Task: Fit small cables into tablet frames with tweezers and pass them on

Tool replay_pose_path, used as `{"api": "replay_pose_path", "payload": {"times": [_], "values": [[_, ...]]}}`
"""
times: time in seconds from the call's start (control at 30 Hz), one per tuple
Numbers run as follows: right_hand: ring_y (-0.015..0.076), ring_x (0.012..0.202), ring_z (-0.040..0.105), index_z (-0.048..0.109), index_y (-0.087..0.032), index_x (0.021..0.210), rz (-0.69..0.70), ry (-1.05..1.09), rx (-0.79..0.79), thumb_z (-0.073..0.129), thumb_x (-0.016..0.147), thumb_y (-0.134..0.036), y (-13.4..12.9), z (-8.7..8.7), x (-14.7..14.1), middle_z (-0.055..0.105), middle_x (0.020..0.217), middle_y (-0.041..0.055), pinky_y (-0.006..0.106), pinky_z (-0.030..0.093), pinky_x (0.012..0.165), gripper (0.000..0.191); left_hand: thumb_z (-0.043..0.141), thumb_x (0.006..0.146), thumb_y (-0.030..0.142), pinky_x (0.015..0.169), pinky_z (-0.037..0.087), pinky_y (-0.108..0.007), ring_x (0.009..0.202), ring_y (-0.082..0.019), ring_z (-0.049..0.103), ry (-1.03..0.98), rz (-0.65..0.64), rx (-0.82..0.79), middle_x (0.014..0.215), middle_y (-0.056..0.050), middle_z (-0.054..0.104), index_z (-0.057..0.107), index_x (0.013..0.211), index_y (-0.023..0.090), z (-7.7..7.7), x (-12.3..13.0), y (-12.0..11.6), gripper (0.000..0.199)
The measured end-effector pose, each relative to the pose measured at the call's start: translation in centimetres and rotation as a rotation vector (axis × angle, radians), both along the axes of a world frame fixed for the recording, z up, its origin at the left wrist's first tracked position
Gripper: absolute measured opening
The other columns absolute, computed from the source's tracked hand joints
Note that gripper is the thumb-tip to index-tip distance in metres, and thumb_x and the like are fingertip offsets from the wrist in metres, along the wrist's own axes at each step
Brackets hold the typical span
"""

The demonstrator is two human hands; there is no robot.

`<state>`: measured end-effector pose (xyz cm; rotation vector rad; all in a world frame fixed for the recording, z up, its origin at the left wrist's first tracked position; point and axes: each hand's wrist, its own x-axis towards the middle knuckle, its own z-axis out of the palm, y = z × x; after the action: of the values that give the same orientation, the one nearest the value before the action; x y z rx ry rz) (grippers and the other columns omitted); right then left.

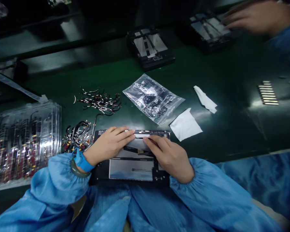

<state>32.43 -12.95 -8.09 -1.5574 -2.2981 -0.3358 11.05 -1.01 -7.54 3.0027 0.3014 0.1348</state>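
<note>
An opened tablet (101,172) lies in front of me, its inside facing up with a silver battery panel (130,169) in the lower part. My left hand (111,145) rests flat across its upper left, fingers stretched out toward the top edge. Along that edge runs a thin pale strip (142,136). At the strip's right end, my right hand (171,156) has its thumb and forefinger close together on it. The palm of that hand covers the tablet's right side. A blue wrist strap (83,161) and a green bangle (78,169) are on my left wrist.
Dark flex cables (99,101) lie in a heap, with more cables (78,133) nearer. Clear trays (26,141) stand at left. A plastic bag (154,98), white cloths (186,125), metal strips (268,93) and stacked tablets (157,62) lie beyond. A co-worker's hand (261,17) is at upper right.
</note>
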Motion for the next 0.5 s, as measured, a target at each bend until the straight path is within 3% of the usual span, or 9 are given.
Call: {"api": "replay_pose_path", "payload": {"times": [0.4,0.5], "values": [[0.0199,0.073,0.056,0.064,-0.007,0.109,0.019,-0.044,-0.025,0.042,0.091,-0.006,0.09,0.22,-0.05,0.068,0.097,0.0123,0.031,0.042,0.060,0.029,0.043,0.091,0.010,0.088,0.042,-0.039,0.123,-0.026,0.046,-0.018,0.010,-0.008,0.136,-0.009,0.052,0.050,0.128,0.012,-0.29,-0.10,-0.10,0.037],[0.0211,0.072,0.054,0.065,-0.006,0.109,0.025,-0.079,-0.038,0.045,0.088,-0.006,-0.54,0.75,0.54,0.066,0.108,0.0151,0.033,0.043,0.059,0.029,0.041,0.092,0.010,0.088,0.043,-0.039,0.122,-0.026,0.047,-0.040,0.021,-0.067,0.133,-0.008,0.055,0.052,0.125,0.014,-0.07,-0.18,0.06,0.035]]}}
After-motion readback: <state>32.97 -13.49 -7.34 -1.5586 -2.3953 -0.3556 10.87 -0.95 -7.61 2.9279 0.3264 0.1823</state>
